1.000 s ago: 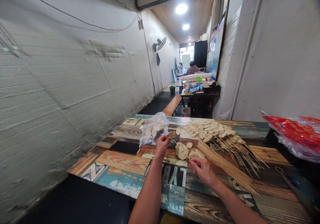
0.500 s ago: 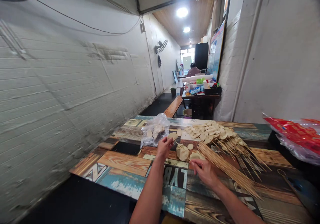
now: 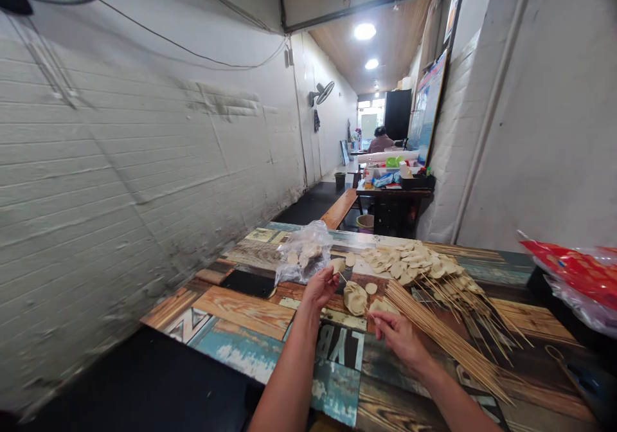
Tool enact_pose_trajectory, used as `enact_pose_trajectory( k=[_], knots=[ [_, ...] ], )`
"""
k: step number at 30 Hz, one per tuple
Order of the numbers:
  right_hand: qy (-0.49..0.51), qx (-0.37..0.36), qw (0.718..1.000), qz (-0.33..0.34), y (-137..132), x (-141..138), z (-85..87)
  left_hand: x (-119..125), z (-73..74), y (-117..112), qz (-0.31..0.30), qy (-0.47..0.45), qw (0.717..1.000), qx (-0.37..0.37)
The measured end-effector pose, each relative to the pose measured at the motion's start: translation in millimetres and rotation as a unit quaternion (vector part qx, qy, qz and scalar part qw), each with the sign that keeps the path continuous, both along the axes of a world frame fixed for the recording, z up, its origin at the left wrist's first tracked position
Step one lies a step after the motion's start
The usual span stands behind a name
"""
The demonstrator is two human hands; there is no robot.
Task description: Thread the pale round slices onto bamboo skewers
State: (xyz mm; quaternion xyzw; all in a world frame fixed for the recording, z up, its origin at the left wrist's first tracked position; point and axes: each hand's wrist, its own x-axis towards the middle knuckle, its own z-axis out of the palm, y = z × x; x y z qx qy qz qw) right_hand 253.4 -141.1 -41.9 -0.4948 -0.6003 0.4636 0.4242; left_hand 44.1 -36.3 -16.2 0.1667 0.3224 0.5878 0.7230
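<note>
While pinching a slice [image 3: 338, 265] in left hand [image 3: 320, 288], gripping a skewer [image 3: 342, 278] in right hand [image 3: 395, 333]. Holding threaded slices [image 3: 355, 299] between both hands' fingers.

Left hand [image 3: 322, 285] pinching, farther forward; right hand [image 3: 394, 330] pinching.

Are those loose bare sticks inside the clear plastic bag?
No, the bare sticks lie in a bundle on the tabletop, right of the clear plastic bag.
</note>
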Motion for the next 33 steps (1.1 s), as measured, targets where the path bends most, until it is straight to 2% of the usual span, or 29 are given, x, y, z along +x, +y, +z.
enact_pose_trajectory(
  k=[5, 12, 19, 27, 33],
  knots=[
    [0.04, -0.043, 0.998, 0.01, 1.3, 0.1, -1.4, 1.0, 0.2, 0.3, -0.006, -0.019, 1.0, -0.001],
    [0.047, -0.063, 0.997, 0.009, 2.1, -2.4, 0.2, 8.9, -4.3, 1.2, -0.033, -0.036, 0.999, -0.018],
    [0.038, -0.067, 0.997, 0.005, 2.2, -0.4, 1.2, 11.9, -4.4, -0.6, 0.016, -0.038, 0.999, 0.002],
    [0.06, -0.077, 0.995, 0.003, 2.6, 0.9, -1.1, 10.1, -6.0, -1.3, -0.025, 0.017, 0.999, 0.038],
    [0.071, -0.088, 0.994, -0.002, 1.3, 0.6, 1.9, 13.7, -6.1, -4.0, -0.053, 0.008, 0.997, 0.05]
  ],
)
